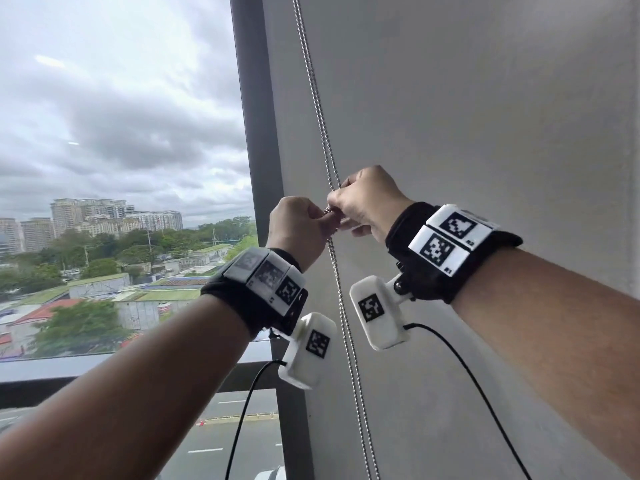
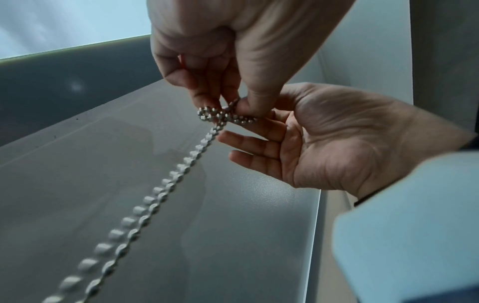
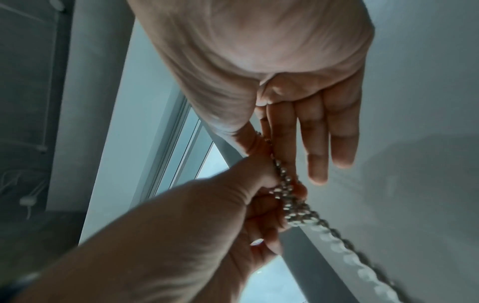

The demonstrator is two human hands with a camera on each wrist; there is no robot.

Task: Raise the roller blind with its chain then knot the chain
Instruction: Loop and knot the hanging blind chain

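Note:
A silver bead chain point(image 1: 322, 126) hangs doubled in front of the grey roller blind point(image 1: 467, 116). Both hands meet on it at mid height. My left hand point(image 1: 322, 220) pinches a small crossed loop of the chain point(image 2: 223, 115) between thumb and fingertips. My right hand point(image 1: 338, 199) sits just above and to the right, holding the chain between thumb and index finger point(image 3: 267, 141); its other fingers point(image 3: 339, 143) stay straight. In the right wrist view the loop point(image 3: 287, 196) bunches at the left hand's fingertips point(image 3: 269, 190). The two strands drop on below the hands point(image 1: 349, 341).
A dark window post point(image 1: 252, 116) stands just left of the chain, with glass point(image 1: 121, 133) and a city view beyond. A dark sill point(image 1: 52, 379) runs along the bottom left. Camera cables point(image 1: 460, 362) hang from both wrists.

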